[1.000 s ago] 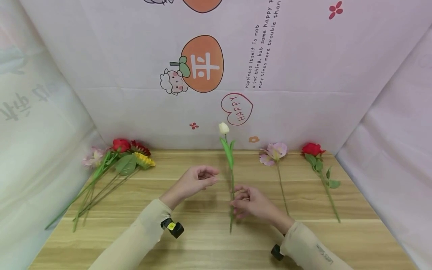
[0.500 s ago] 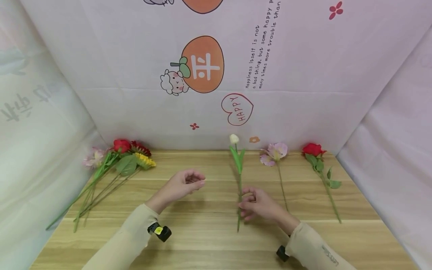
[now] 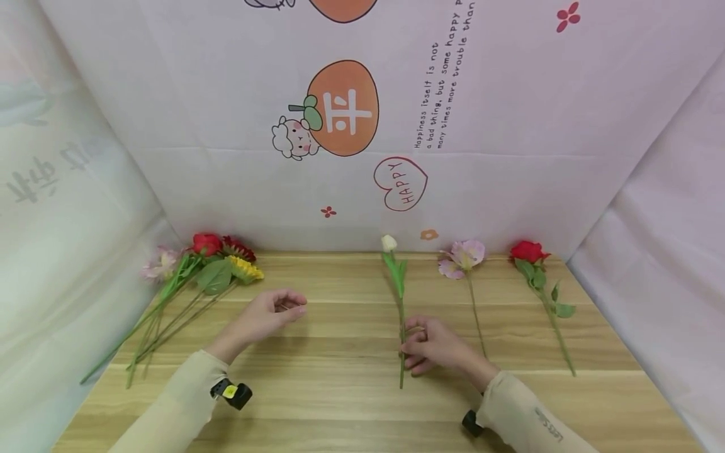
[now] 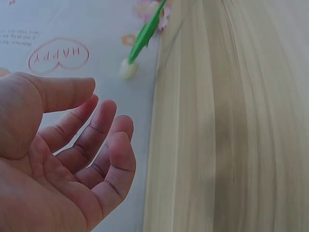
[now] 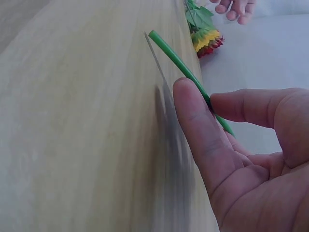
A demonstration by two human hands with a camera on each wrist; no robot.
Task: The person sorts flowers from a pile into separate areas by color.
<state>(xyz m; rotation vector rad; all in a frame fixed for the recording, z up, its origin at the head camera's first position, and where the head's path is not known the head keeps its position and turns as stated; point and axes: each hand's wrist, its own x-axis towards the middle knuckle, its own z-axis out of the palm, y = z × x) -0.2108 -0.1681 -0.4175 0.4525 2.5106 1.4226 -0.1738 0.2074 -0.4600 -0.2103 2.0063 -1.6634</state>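
Observation:
A white tulip (image 3: 401, 296) with green leaves stands near the middle of the table in the head view, its bloom toward the back cloth. My right hand (image 3: 433, 346) pinches its stem low down between thumb and fingers. In the right wrist view the green stem (image 5: 174, 57) passes between thumb and fingertips, its cut end close over the wood and casting a shadow. My left hand (image 3: 272, 314) hovers over the table to the left, fingers loosely curled, holding nothing. In the left wrist view the tulip bloom (image 4: 129, 69) shows beyond that hand.
On the left of the wooden table (image 3: 340, 402) lies a pile of flowers, with a red bloom (image 3: 206, 243), a yellow flower (image 3: 245, 268) and a pink flower (image 3: 161, 264). A lilac flower (image 3: 467, 255) and a red rose (image 3: 529, 251) lie at right. White cloth (image 3: 498, 189) walls the back and sides.
My left hand has moved left, away from the tulip. My right hand has shifted slightly right with the tulip, whose bloom has come lower in the view.

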